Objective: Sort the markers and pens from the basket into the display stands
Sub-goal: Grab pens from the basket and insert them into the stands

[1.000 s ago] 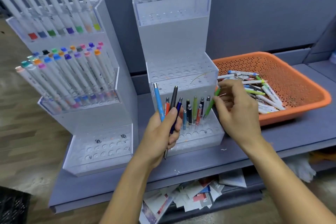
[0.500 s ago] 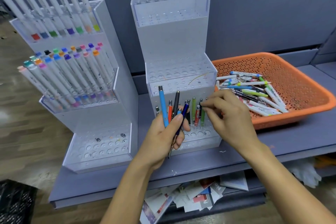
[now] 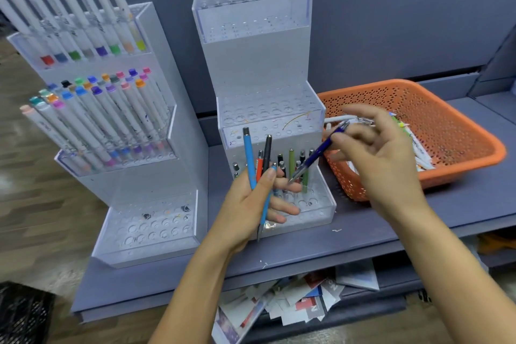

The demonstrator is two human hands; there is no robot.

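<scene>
My left hand [image 3: 252, 204] grips a light blue pen [image 3: 249, 159] and a black pen [image 3: 268, 152], held upright in front of the clear tiered pen stand [image 3: 321, 201]. My right hand [image 3: 382, 156] holds a dark blue pen [image 3: 315, 158] slanted, tip down toward the stand's lowest tier. Several pens stand in that tier, among them a green one [image 3: 291, 160]. The orange basket [image 3: 458, 120] to the right holds several loose markers and pens, partly hidden by my right hand.
A second clear stand [image 3: 150, 234] on the left carries several white markers with coloured caps in its upper tiers. Both stands and the basket sit on a grey shelf [image 3: 418, 218]. Loose paper cards lie on the shelf below.
My right hand left the stand's lowest tier, where it had set a green pen, took the dark blue pen from my left hand and lifted it to the right. The left hand stayed.
</scene>
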